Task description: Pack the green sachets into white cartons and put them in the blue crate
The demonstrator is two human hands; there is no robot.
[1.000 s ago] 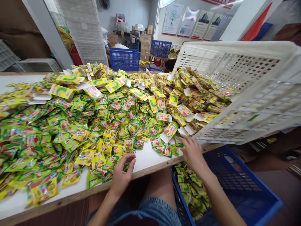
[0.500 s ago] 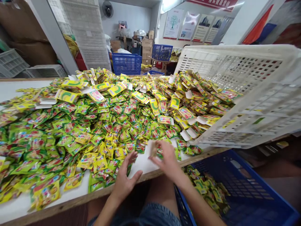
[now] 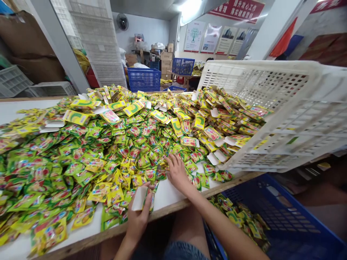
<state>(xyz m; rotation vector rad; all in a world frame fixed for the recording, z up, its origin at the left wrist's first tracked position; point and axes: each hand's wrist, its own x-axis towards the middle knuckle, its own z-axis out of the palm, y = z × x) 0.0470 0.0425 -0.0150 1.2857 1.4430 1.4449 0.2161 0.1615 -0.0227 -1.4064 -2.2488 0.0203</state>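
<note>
My left hand (image 3: 137, 216) is closed around a small candy carton (image 3: 139, 199) near the table's front edge, its white flap standing up. Over the front of the heap, my right hand (image 3: 177, 172) reaches out with fingers stretched and a little apart, touching the small green packets (image 3: 151, 151). Whether a packet lies under its fingertips is hidden. Yellow packets (image 3: 115, 193) lie among the green ones left of the hands. More yellow cartons (image 3: 199, 122), several with raised white flaps, rest on top of the heap.
A white plastic crate (image 3: 284, 104) lies tipped on the table at the right, cartons spilling from its mouth. Below the table edge (image 3: 173, 209), a blue crate (image 3: 287, 216) holds filled-looking cartons. Blue crates (image 3: 144, 80) and stacked white crates (image 3: 94, 43) stand behind the table.
The carton has passed from my right hand to my left, which has closed on it. My right hand has moved forward onto the green packets. The view has tilted up slightly.
</note>
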